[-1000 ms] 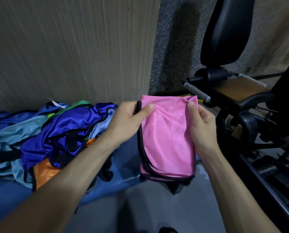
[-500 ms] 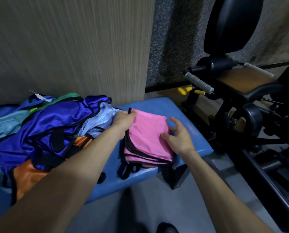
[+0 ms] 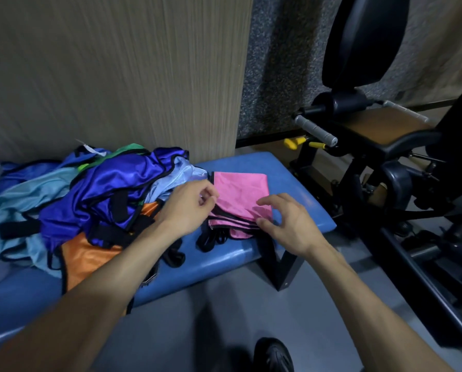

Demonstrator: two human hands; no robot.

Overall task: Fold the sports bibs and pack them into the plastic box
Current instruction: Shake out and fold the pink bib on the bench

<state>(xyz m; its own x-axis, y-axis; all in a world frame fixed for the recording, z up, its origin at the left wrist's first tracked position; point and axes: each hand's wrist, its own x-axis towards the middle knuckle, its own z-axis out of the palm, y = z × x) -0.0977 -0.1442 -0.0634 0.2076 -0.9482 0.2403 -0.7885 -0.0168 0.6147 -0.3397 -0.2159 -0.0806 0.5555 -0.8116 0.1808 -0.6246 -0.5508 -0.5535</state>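
Dark shoe [image 3: 274, 355] at bottom edge, partly cut off. Both forearms reach over blue bench [image 3: 299, 183]. Left hand [image 3: 189, 208] hovers at near-left edge of folded pink bib [image 3: 240, 194], fingers loosely curled; contact with cloth unclear, motion-blurred. Right hand [image 3: 286, 224] over bib's near-right corner, fingers spread, relaxed. Bib lies flat on bench, black straps trailing beneath. Unfolded bib pile [image 3: 90, 200] left of it. Plastic box not identifiable. Exercise machine [image 3: 372, 124] behind, right.

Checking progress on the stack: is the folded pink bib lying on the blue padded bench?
Yes, the folded pink bib with black trim lies flat on the blue padded bench, beside the unfolded pile.
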